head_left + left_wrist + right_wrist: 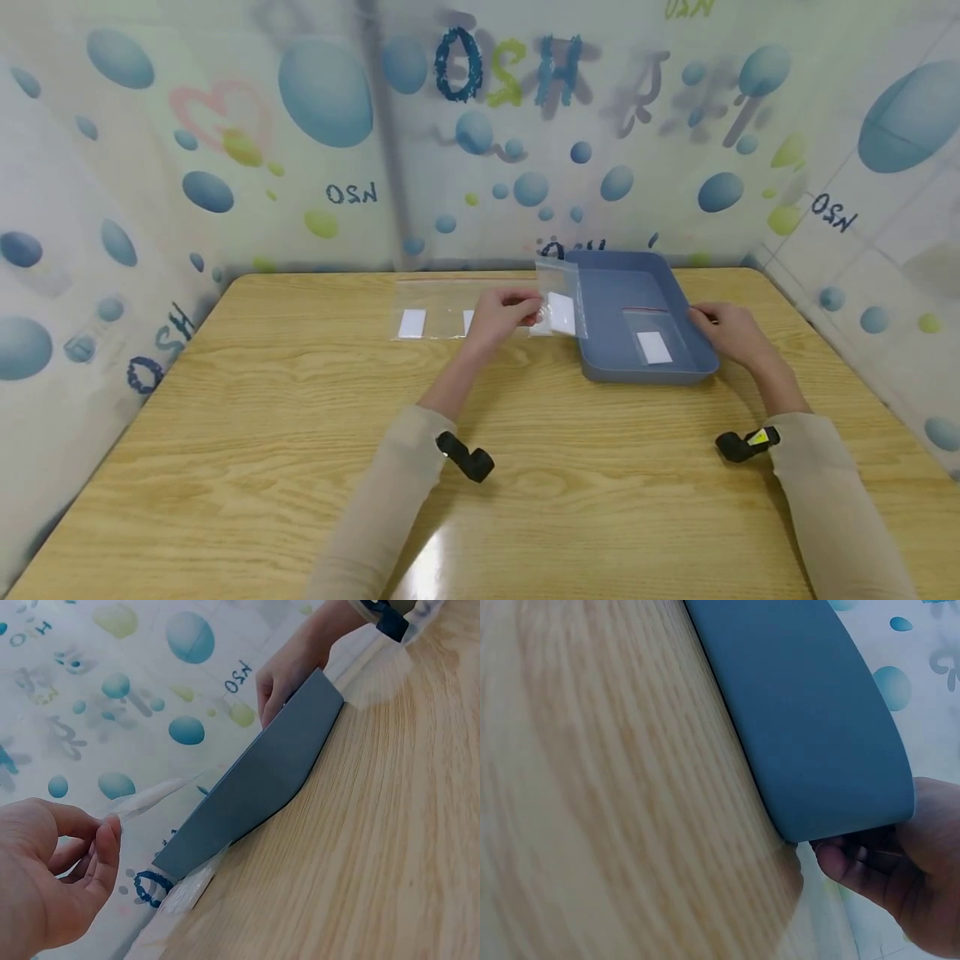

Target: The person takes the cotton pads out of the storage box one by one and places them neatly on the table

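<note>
My left hand pinches a small clear zip bag with a white card inside, holding it up at the left edge of the blue-grey tray. In the left wrist view the bag stretches from between thumb and fingertips toward the tray's wall. My right hand grips the tray's right side by the rim. Inside the tray, toward its front, lies another zip bag with a red seal line and a white card. The right wrist view shows the right hand against the tray's end wall.
Several clear zip bags with white cards lie in a row on the wooden table, left of the tray, partly behind my left hand. A patterned curtain hangs directly behind the table.
</note>
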### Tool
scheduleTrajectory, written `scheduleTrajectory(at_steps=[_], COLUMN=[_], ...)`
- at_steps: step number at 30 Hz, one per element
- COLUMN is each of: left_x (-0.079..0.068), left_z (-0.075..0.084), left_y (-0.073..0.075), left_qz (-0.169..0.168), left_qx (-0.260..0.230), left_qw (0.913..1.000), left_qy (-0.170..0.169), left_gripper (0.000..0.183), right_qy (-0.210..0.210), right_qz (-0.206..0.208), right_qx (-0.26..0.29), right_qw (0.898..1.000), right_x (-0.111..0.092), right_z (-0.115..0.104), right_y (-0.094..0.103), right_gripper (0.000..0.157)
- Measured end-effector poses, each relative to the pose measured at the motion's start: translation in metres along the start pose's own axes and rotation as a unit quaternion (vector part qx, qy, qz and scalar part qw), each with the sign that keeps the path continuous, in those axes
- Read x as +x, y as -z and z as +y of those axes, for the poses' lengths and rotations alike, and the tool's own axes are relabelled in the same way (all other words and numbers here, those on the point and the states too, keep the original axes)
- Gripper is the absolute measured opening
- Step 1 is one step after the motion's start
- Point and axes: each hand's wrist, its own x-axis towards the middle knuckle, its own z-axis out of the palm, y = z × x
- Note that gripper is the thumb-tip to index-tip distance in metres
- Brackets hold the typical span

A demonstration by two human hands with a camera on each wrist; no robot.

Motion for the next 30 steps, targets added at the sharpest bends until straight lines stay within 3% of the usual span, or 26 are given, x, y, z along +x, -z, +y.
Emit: scheduleTrajectory(at_steps=[9,21,30], left_x=[-0.001,0.001,0.001], left_z=[0.003,0.004,0.006], left_y=[0.021,0.05,0.064], left_qz=[0.025,0.058,0.06], left_qx=[0.04,0.05,0.051], left_qw=[0.9989,0.9971,0.9968], left_qy=[0.006,0.001,-0.01], left_gripper=[0.02,0.023,0.027], right_qy=[-0.003,-0.005,-0.015], right_qz=[-0.002,-0.005,-0.015], right_qx=[0.002,0.004,-0.001], right_qw=[1.0,1.0,1.0], right_x=[0.0,0.0,0.0], right_z=[0.001,0.0,0.001], right_y=[-0.001,0.0,0.001], right_gripper=[0.044,0.045,0.046])
